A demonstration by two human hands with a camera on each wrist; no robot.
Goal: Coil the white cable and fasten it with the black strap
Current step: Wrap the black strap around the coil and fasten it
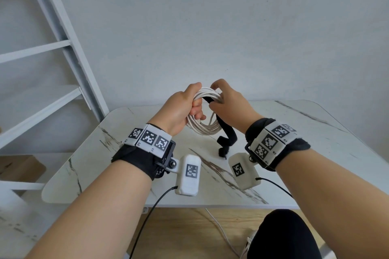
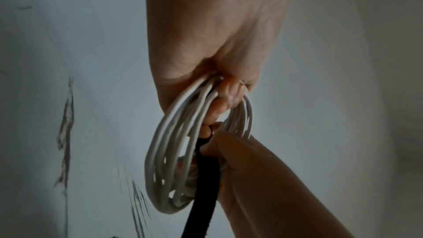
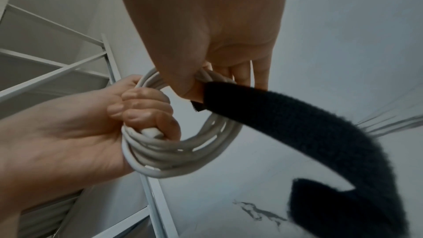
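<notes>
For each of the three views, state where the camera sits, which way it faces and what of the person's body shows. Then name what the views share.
Head: worn on the head, facing forward and down at the marble table; shows both forearms, left hand and right hand.
Left wrist: looks along the left hand at the white cable; the right hand enters below.
Right wrist: looks along the right hand at the black strap; the left hand grips the coil.
Shared: all show both hands, cable and strap.
</notes>
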